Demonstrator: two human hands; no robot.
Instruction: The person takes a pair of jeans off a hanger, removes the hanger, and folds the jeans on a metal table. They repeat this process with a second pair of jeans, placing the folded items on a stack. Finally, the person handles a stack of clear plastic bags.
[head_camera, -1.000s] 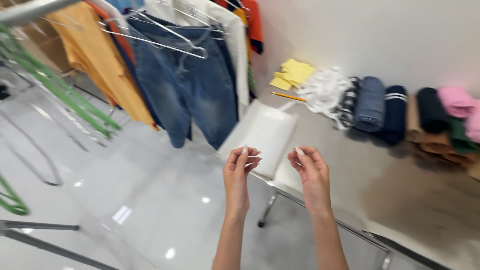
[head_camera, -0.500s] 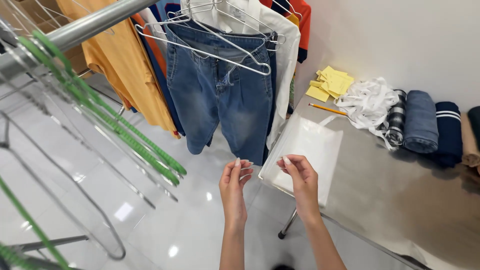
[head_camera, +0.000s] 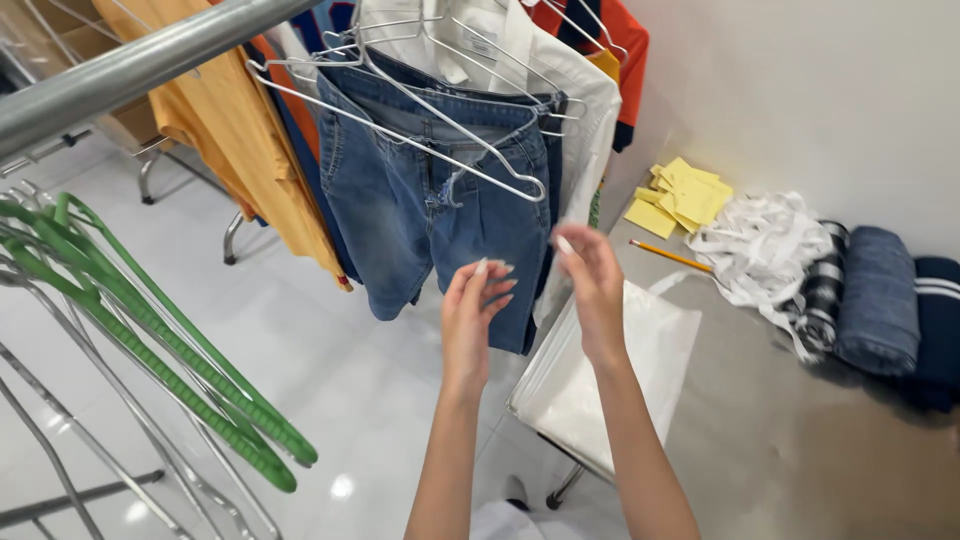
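Head view: jeans (head_camera: 440, 200) before hands (head_camera: 480, 310)

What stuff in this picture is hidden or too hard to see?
Head view, the only one:
- Blue denim jeans: lower legs hidden behind the left hand and right hand.
- Whether the fingertips pinch anything: too small and blurred.
- Orange shirt: mostly hidden by the white shirt and cut by the top edge.
- Dark navy rolled cloth: cut by the right edge.
- Green plastic hangers: tops cut by the left edge.
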